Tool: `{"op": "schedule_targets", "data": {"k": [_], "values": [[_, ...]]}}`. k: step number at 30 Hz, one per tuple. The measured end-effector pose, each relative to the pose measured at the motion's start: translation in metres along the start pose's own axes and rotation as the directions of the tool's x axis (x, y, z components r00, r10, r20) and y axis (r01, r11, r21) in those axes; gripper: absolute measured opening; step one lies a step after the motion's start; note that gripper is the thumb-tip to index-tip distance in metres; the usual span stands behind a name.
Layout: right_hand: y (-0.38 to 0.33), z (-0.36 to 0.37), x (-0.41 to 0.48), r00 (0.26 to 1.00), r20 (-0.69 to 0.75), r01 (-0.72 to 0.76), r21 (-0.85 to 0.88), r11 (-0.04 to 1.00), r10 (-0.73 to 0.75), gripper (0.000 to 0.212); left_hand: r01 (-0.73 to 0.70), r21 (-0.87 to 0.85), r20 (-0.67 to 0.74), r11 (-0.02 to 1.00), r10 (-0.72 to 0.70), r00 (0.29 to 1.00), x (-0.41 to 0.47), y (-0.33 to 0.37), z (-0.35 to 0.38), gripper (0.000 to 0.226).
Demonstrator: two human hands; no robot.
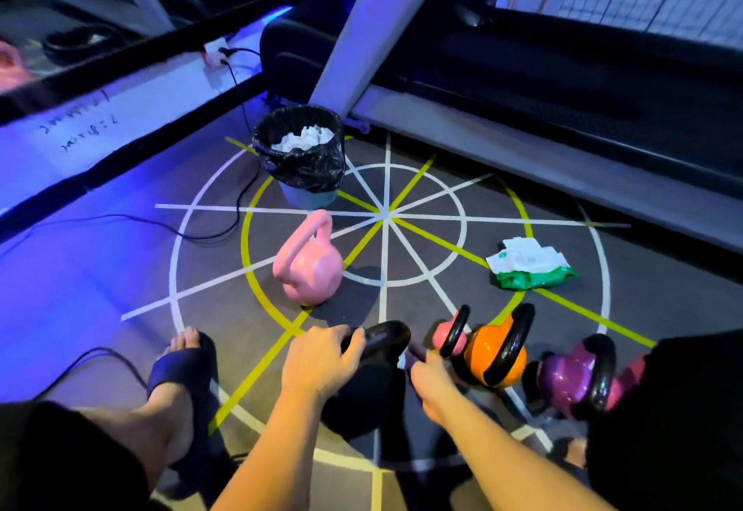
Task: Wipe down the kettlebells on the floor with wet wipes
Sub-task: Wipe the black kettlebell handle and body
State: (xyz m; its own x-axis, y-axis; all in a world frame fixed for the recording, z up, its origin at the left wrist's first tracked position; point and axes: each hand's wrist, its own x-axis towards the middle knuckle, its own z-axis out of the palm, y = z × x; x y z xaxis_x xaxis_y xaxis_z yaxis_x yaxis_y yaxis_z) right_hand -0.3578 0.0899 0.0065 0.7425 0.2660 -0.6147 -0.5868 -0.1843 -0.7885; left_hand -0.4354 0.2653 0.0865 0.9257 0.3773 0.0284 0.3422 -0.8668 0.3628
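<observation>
Two grips are set on the black kettlebell on the floor: its left-to-right handle is grasped by the left grip, the right grip clenched at its right end, contents unclear.

Marked gym floor — pink kettlebell, lined bin, wipes pack, cable

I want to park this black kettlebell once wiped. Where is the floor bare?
Bare floor lies between the large pink kettlebell and the wipes pack, and left of that kettlebell toward the cable. Crowded beside the right hand: orange kettlebell and purple kettlebell.
</observation>
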Motion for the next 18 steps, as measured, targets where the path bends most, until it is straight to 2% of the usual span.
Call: {"op": "schedule_targets", "data": {"k": [4, 6, 10, 14, 16, 18], "values": [[-0.033, 0.003, -0.009, 0.999, -0.042, 0.022, 0.229, 0.973, -0.013, 0.029, 0.021, 0.002, -0.012, 1.0, -0.021, 1.0, -0.001, 0.003, -0.005, 0.058], [-0.045, 0.002, -0.012, 0.997, -0.045, 0.066, 0.255, 0.965, -0.056, 0.022, 0.033, 0.013, -0.022, 0.999, -0.033, 0.999, -0.002, 0.007, -0.008, 0.058], [-0.045, 0.002, -0.023, 0.984, -0.06, 0.174, 0.068, 0.982, -0.17, 0.032, 0.033, 0.023, -0.033, 0.999, -0.032, 0.999, -0.004, 0.01, -0.009, 0.052], [-0.037, -0.007, -0.024, 0.986, 0.055, 0.158, -0.073, 0.985, -0.154, 0.045, 0.03, 0.003, -0.025, 1.0, -0.029, 0.999, -0.005, 0.009, -0.011, 0.052], [-0.039, -0.003, -0.027, 0.988, 0.016, 0.155, -0.083, 0.984, -0.154, 0.041, 0.055, 0.012, -0.033, 0.998, -0.055, 0.998, -0.006, 0.013, -0.013, 0.05], [-0.043, 0.004, -0.031, 0.978, -0.09, 0.181, -0.098, 0.979, -0.189, 0.037, 0.087, 0.023, -0.039, 0.996, -0.086, 0.996, -0.008, 0.019, -0.016, 0.05]]}}
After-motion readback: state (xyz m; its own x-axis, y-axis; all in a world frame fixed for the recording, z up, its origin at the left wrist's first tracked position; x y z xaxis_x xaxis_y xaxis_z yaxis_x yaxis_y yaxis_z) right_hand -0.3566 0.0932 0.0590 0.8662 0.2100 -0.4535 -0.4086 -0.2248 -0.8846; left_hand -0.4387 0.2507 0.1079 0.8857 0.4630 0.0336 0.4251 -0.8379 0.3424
